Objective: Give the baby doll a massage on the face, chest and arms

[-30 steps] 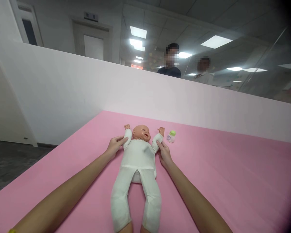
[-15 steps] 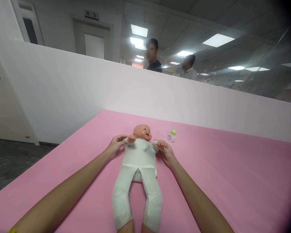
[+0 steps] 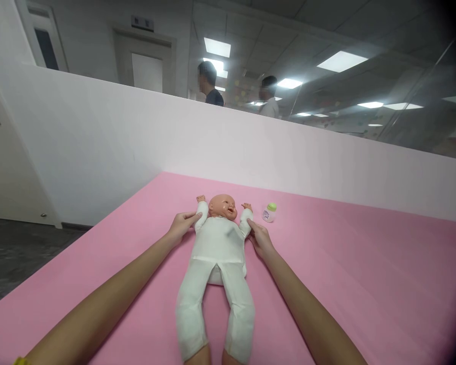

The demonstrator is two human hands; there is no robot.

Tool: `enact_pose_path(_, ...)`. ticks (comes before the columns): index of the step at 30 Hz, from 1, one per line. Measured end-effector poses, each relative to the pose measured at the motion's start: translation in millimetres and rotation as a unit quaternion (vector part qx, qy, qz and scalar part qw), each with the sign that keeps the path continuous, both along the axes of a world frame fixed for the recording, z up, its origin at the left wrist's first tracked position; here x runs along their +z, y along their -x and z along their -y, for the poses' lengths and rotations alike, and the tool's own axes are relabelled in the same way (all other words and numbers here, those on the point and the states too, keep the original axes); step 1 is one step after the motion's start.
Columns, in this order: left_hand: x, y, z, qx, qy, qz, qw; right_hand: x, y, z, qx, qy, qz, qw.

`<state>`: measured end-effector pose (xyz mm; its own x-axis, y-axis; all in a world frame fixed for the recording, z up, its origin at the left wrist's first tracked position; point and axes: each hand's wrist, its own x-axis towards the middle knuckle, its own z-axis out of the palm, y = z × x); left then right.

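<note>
A baby doll (image 3: pixel 218 243) in white cloth lies on its back on the pink table (image 3: pixel 345 284), head toward the far wall and legs toward me. My left hand (image 3: pixel 182 226) is closed on the doll's arm at the left, thumb and fingers pinching the white sleeve. On the other side my right hand (image 3: pixel 261 237) grips the sleeve of the doll's other arm. Both doll arms point up beside its head, the small hands free above my fingers.
A small clear bottle with a green cap (image 3: pixel 269 212) stands right of the doll's head. Behind the table rises a low white wall (image 3: pixel 251 147), with glass above it. Beyond the glass are two people (image 3: pixel 214 94). A door (image 3: pixel 11 167) is at the left.
The doll's arms have swung from bent forward over its shoulders to raised beside its head, with my hands on them. The two people behind the glass have moved left.
</note>
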<state>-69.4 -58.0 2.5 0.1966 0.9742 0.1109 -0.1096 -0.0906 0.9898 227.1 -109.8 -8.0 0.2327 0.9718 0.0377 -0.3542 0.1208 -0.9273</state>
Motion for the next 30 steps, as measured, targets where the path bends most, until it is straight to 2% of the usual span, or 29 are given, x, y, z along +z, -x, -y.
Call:
enact_pose_path(5, 1.1, 0.8, 0.6, -0.002, 0.002, -0.009, 1.000, 1.2, -0.3, -0.3, 0.003, 0.010, 0.000, 1.000)
enact_pose_path(10, -0.8, 2.7, 0.7, -0.016, -0.019, 0.021, 0.999, 1.6, 0.1, 1.6, 0.028, -0.028, -0.003, 0.999)
enact_pose_path(13, -3.9, 3.5, -0.8, -0.035, -0.045, 0.044, 0.997, 2.3, -0.1, 5.0, 0.053, -0.055, 0.001, 0.997)
enact_pose_path(18, -6.8, 2.2, 0.1, -0.058, -0.041, 0.049, 0.996, 3.9, 1.6, 10.6, 0.111, -0.084, 0.024, 0.990)
enact_pose_path(21, -4.2, 1.3, 2.9, -0.048, -0.043, 0.059, 0.996, 2.9, 2.9, 8.1, 0.084, -0.075, 0.003, 0.994)
enact_pose_path(24, -0.5, 0.6, 5.2, -0.044, -0.045, 0.057, 0.996, -1.2, 2.4, 1.1, 0.036, -0.034, -0.025, 0.998)
enact_pose_path(30, -0.3, 0.3, 2.7, 0.002, -0.009, -0.021, 1.000, -8.0, -0.5, -10.8, 0.017, 0.016, -0.028, 0.999)
